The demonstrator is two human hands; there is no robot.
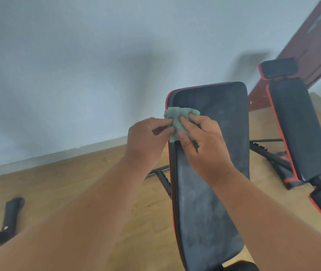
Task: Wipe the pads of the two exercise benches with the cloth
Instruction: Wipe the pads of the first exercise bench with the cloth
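A pale green cloth (178, 119) lies against the upper left edge of the near bench's black back pad (214, 192), which has red trim and a dusty surface. My left hand (148, 139) pinches the cloth's left edge at the pad's side. My right hand (204, 141) presses the cloth flat onto the pad with spread fingers. A second bench stands to the right, with a black back pad (298, 130) and a small headrest pad (279, 68) above it.
Black metal frame legs (161, 177) run over the wooden floor (77, 182) under the near bench. Another black frame piece (11, 214) lies at the lower left. A grey wall (77, 75) stands behind; a dark red door (316, 36) is at the upper right.
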